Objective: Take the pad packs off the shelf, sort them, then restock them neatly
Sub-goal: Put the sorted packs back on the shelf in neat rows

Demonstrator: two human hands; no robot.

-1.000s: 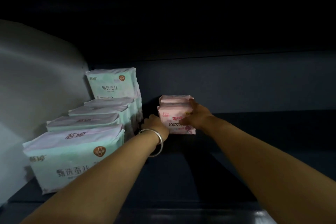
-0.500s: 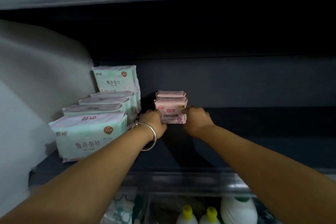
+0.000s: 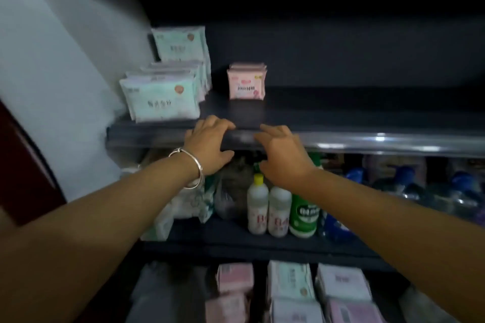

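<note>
Though motion blur softens the whole head view, both hands show plainly at the front lip of the shelf (image 3: 341,113). The left hand (image 3: 207,144), with a bangle (image 3: 193,168) on its wrist, lies over that lip with fingers spread and loosely bent, holding nothing. The right hand (image 3: 283,155) hovers just beside it, fingers relaxed, also holding nothing; whether its fingertips touch the lip I cannot tell. The two hands are apart, with a gap between them.

On the shelf, well behind the hands, stand the pink packs (image 3: 246,81), upright and one behind another; how many is hard to tell. Left of them, the green packs (image 3: 162,99) stand in a row running back to the shelf's rear, their print too smeared to read.

Below the shelf, bottles (image 3: 267,210) stand on a lower level, partly hidden by the right arm. Lower still, more packs (image 3: 291,280) lie cut off by the frame's bottom edge.

Half a second ago both hands gripped the pink packs from either side; now they have let go and drawn back to the lip, and the packs stay put.
</note>
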